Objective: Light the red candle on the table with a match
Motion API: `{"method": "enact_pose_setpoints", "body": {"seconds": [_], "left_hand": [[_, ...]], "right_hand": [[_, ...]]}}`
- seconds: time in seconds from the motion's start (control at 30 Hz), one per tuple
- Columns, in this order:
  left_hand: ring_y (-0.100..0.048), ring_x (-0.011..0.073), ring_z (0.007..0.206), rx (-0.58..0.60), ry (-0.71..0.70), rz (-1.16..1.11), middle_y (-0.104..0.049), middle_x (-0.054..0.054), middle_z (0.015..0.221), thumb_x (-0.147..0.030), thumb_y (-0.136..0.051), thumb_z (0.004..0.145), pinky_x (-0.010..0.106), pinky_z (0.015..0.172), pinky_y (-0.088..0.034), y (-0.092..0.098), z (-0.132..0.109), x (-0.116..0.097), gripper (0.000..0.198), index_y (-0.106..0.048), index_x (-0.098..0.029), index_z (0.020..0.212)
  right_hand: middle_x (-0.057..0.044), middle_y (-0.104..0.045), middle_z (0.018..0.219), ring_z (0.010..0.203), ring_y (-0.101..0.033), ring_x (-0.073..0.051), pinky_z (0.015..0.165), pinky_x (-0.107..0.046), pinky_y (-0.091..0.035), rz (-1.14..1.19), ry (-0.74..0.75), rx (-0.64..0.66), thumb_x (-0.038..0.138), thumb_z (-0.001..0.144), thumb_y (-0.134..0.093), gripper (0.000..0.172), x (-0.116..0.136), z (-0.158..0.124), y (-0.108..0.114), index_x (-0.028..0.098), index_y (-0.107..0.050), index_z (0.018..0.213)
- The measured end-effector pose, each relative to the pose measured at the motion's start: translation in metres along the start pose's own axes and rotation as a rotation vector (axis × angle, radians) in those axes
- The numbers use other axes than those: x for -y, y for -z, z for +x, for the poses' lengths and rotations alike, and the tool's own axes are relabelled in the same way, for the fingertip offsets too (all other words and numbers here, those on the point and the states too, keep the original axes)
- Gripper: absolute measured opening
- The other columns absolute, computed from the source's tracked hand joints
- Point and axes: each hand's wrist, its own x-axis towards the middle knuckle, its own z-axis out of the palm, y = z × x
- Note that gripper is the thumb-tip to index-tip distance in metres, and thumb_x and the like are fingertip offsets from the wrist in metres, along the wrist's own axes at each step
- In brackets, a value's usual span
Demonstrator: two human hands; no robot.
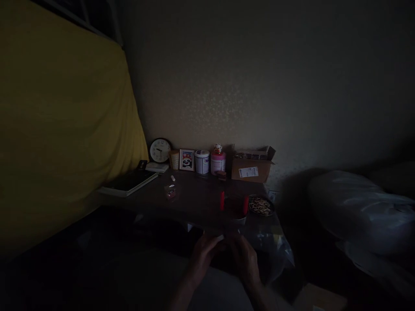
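Dim room: a dark worktop (194, 203) stands against a patterned wall, with yellow cloth (65, 129) at the left. The left hand (202, 255) and right hand (245, 259) meet just below the worktop's front edge, around what may be a small pale object (220, 237). Whether either grip is closed cannot be told. Behind them are a clock (160, 150), a cardboard box (251, 168) and a dish (261, 206).
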Motion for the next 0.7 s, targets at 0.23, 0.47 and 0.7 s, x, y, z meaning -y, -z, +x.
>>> {"method": "enact_pose_setpoints", "body": {"seconds": [0.23,0.47,0.7], "left_hand": [[-0.056,0.0243,0.102,-0.004,-0.008,0.009,-0.062,0.009,0.107,-0.027,-0.063,0.075,0.035,0.088,-0.043,0.006,0.000,0.001,0.026,-0.065,-0.015,0.097],[-0.055,0.0233,0.103,-0.018,-0.005,0.022,-0.062,0.009,0.106,-0.028,-0.065,0.073,0.032,0.088,-0.043,0.007,-0.002,0.000,0.026,-0.065,-0.016,0.096],[-0.056,0.0219,0.101,-0.096,0.034,0.031,-0.064,0.007,0.101,-0.027,-0.066,0.073,0.030,0.085,-0.045,0.002,-0.002,-0.002,0.025,-0.064,-0.016,0.095]], "right_hand": [[-0.005,-0.065,0.090,0.083,-0.062,-0.014,0.071,-0.021,-0.049,0.008,0.042,0.027,0.027,0.090,-0.041,0.021,0.001,0.000,-0.003,0.020,-0.059,0.098],[-0.005,-0.065,0.091,0.082,-0.062,-0.014,0.071,-0.022,-0.048,-0.014,0.028,0.025,0.025,0.089,-0.042,0.020,0.000,0.000,-0.004,0.020,-0.059,0.099],[-0.007,-0.062,0.088,0.081,-0.059,-0.016,0.070,-0.024,-0.047,-0.013,0.067,-0.055,0.024,0.090,-0.040,0.020,0.009,0.003,0.000,0.019,-0.058,0.098]]}}
